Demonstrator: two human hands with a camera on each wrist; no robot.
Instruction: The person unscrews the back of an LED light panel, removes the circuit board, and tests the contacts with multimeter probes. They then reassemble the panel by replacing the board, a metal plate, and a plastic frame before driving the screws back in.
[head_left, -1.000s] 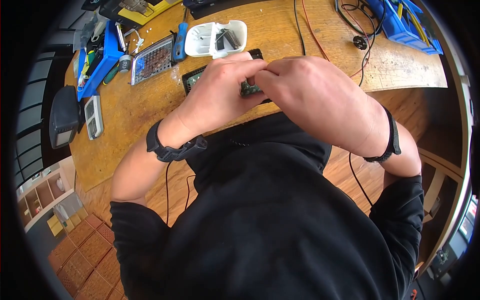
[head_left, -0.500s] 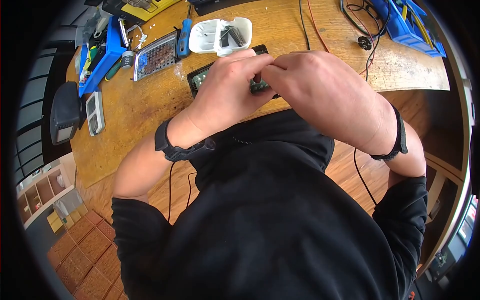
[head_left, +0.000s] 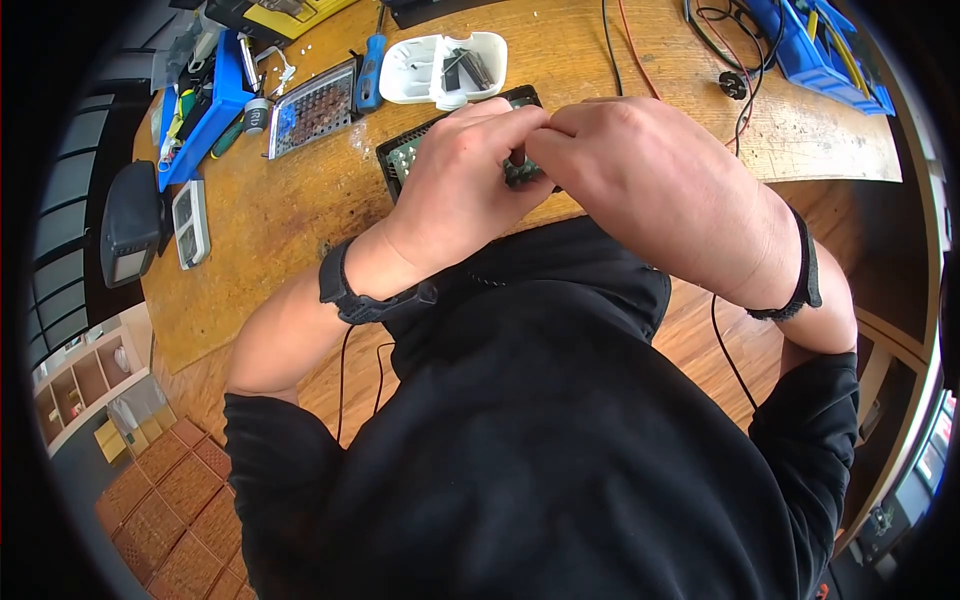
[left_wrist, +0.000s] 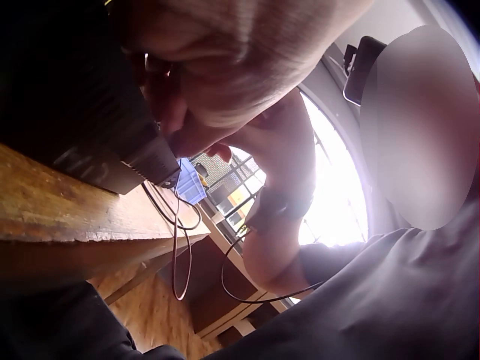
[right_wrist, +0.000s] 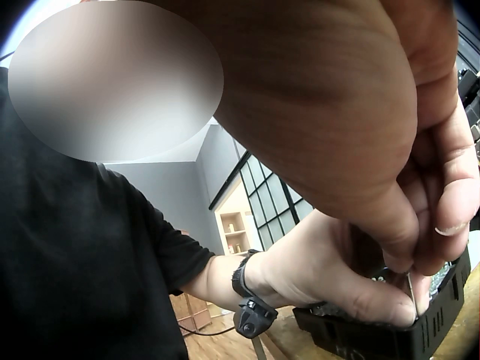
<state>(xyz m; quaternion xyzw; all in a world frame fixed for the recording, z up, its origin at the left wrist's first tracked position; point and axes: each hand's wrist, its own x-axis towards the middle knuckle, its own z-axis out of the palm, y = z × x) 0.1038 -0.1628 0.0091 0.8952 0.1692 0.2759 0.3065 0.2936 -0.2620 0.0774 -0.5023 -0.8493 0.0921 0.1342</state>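
Black casing [right_wrist: 379, 337] with circuit board [head_left: 403, 158] exposed (opening apparently done, remaining work seemingly unfinished) and slim rod [right_wrist: 412, 289] pinched by left hand [head_left: 455, 180] and right hand [head_left: 660, 185].

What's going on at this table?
Someone has both hands over an open black case with a green circuit board inside. The right hand pinches a thin metal rod, and the fingers of the left hand are at its lower end. A blue screwdriver lies beside an open white box.
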